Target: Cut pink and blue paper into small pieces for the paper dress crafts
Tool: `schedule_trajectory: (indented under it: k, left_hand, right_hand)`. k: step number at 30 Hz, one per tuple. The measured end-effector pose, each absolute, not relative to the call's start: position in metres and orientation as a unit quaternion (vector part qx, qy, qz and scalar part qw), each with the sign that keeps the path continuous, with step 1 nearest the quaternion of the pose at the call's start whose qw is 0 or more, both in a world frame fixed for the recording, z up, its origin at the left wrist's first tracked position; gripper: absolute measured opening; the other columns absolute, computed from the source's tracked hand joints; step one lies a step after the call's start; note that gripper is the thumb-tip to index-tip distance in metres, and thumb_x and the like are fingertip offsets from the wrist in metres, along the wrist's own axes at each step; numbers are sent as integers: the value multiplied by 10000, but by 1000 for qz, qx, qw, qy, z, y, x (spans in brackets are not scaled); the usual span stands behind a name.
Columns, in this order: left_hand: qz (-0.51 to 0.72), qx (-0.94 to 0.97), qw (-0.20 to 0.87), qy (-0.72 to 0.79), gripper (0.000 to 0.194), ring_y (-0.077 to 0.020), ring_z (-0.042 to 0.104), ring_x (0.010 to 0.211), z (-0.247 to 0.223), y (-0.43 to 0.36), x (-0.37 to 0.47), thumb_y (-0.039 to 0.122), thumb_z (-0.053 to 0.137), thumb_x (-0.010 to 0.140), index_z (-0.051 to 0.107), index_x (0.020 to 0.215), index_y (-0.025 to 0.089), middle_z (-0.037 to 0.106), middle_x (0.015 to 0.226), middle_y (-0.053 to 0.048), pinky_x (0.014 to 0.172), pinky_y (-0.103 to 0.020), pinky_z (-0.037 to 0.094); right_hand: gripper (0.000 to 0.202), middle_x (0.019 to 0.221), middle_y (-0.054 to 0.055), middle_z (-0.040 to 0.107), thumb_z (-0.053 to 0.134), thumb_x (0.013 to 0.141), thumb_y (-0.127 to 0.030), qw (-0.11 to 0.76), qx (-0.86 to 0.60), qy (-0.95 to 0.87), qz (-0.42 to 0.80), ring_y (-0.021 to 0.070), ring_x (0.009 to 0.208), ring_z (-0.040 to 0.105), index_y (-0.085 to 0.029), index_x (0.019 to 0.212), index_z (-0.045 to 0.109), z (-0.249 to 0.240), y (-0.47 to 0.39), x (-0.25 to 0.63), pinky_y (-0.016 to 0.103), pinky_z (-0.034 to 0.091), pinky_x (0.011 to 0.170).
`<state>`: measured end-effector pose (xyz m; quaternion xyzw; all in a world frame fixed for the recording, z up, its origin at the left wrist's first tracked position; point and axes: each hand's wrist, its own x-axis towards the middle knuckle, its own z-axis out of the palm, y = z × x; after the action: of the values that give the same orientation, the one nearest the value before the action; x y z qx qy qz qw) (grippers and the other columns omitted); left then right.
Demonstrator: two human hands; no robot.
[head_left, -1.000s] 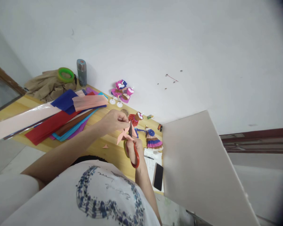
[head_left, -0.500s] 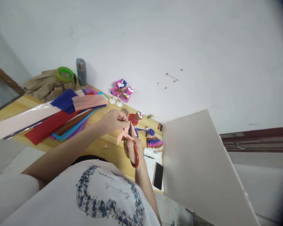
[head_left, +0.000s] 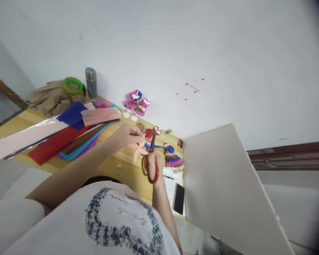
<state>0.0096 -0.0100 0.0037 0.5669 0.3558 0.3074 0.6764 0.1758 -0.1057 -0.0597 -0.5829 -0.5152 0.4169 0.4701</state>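
Observation:
Between the thumb and fingers of my left hand (head_left: 129, 135) is a peach paper cutout (head_left: 138, 150) with pointed petals, hanging over the wooden table. My right hand (head_left: 153, 160) is closed around scissors (head_left: 156, 174) with red and yellow-green handles. Their dark blades point away from me, just right of the paper. Behind the blades stands a small red paper dress (head_left: 149, 134) on a form. A tiered paper dress (head_left: 173, 156) in several colours lies to the right. On the table below sits a small peach scrap (head_left: 119, 165).
Coloured paper strips (head_left: 66, 134) spread over the left of the table, near a flask (head_left: 91, 82), green tape roll (head_left: 73, 85) and tan cloth (head_left: 51, 97). Small pink dresses (head_left: 138, 102) stand by the wall. A phone (head_left: 179, 198) rests on written paper near a pale panel (head_left: 223, 184).
The scissors have moved right, off the paper, and their blades now stand beside it. The peach cutout has turned in my left hand.

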Motion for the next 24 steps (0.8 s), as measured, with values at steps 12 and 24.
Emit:
schedule_trajectory:
  k: [12,24]
  left_hand:
    - [293,584,676,340,157,-94,494,461,4,-11,5,211,585,724,584,578,154,548,437,19,506,-219,356]
    - [270,658,609,352,103,-92,468,451,13,-11,10,194,558,639,568,546,153,537,468,23,450,-213,302]
  right_hand:
    - [428,533,-41,444,485,863,-522,381,-567,-627,374,123,493,397,-147,962,665,-39,-102,180,263,341,510]
    - [421,562,-32,408,489,864,-517,369,-580,-627,366,119,516,372,-143,906,679,-29,-106,168,250,317,501]
